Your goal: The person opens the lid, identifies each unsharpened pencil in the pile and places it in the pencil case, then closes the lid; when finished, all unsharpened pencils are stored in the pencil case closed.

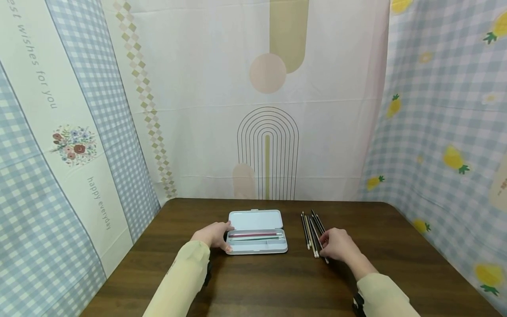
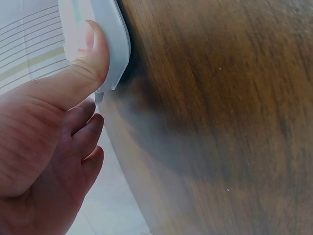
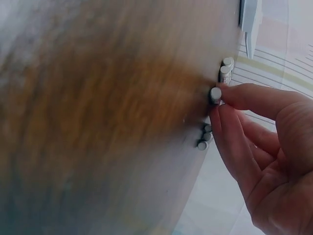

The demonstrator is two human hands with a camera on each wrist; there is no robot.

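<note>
A white pencil case lies with its lid raised at the back, and a few pencils rest inside, one of them red. My left hand holds the case by its left end; in the left wrist view the thumb presses on its edge. To the right of the case lies a loose group of dark and light pencils. My right hand is at the near end of this group. Thumb and fingertips pinch one pencil by its white tip, with other pencil ends on either side.
Everything lies on a dark brown wooden table. A pale patterned cloth hangs behind it, and checked cloths hang along both sides.
</note>
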